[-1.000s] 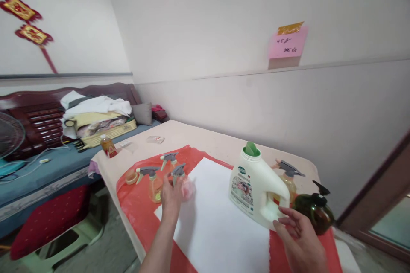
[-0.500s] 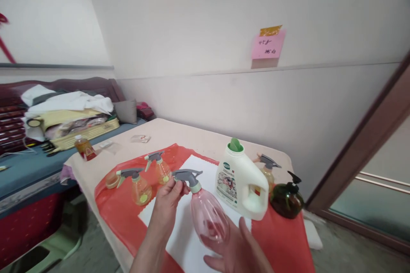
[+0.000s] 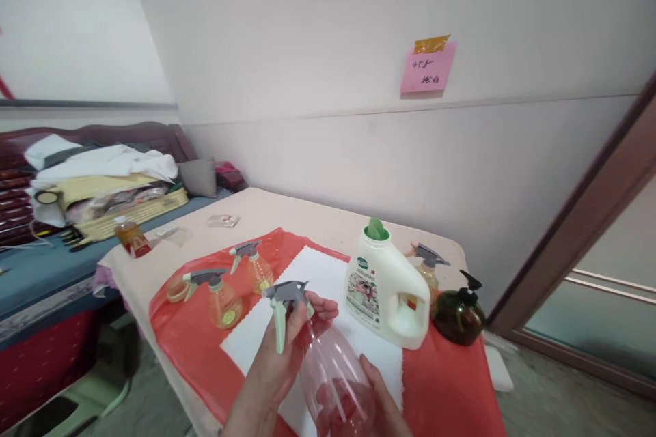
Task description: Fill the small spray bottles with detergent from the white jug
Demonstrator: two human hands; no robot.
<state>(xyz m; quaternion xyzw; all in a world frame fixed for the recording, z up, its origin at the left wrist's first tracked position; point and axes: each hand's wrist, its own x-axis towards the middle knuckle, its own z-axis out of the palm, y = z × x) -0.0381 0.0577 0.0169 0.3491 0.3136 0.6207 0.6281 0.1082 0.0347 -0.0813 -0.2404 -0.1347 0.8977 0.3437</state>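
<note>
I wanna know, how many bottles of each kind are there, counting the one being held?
Big white jug: 1
Spray bottles: 4 (pink one, two at the left, one behind the jug)
Dark pump bottle: 1
Small bottle with amber liquid: 1
Total: 7

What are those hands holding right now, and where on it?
A pink spray bottle: the left hand grips it at the neck, just under the spray head, while the right hand holds the lower body.
</note>
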